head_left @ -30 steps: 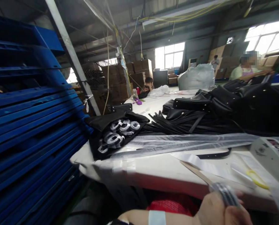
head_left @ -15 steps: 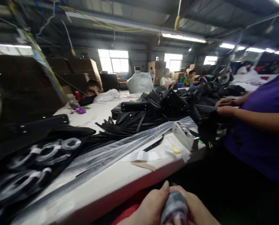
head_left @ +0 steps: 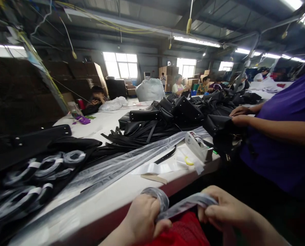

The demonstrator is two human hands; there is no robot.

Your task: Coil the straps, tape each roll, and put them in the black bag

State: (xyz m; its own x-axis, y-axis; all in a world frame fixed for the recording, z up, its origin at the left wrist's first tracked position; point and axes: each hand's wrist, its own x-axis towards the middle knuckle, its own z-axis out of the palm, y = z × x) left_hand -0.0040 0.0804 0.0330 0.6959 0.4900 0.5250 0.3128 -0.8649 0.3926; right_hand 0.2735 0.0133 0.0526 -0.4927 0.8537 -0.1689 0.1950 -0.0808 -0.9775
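Plastic-wrapped strap (head_left: 183, 206) sits at the near side of the bench (head_left: 116, 191), left hand (head_left: 143, 212) clamped on its coil, right hand (head_left: 226, 208) on its uncoiled run; probably light, flexible, slippery, best pinched across its width.

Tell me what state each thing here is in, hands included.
Left hand: closed on the strip.
Right hand: closed on the strip too.
Strip: partly coiled, a length spanning between both hands.
Coils at left: rolled, bound with white bands.
Long wrapped strips: laid out along the table.
Black straps: loose, heaped.
Black bags: piled up.
Ceiling light: lit.
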